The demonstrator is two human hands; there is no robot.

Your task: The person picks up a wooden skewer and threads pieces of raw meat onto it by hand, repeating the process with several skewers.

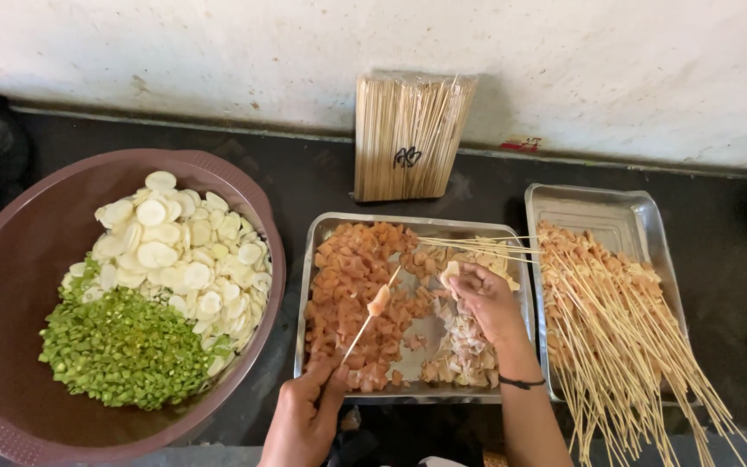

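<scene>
1. Threading raw meat onto a bamboo skewer (365, 324) over the middle tray (322, 227), which sits at the worktop's (313, 186) front edge.
2. Left hand (304, 415): fingers pinched on the skewer's lower end; one pale meat cube (379, 300) already impaled near the tip, above the tray's centre.
3. Right hand (486, 298): fingers closed on a small pale piece (450, 272) near the tray's right side, over the whitish fat scraps (464, 346).
4. Done so far, judging from the layout: a thick fan of loaded skewers (616, 320) filling the right tray (598, 207), sticks overhanging its front edge.
5. Left to do: a large heap of pink meat cubes (352, 277) across the middle tray's left half; a full bundle of unused sticks (408, 138) propped against the wall at the back edge.
6. Seemingly around midway, with plenty of meat remaining.
7. Untouched at the left edge: a brown basin (10, 259) with white slices (188, 251) and chopped green pieces (127, 350).
</scene>
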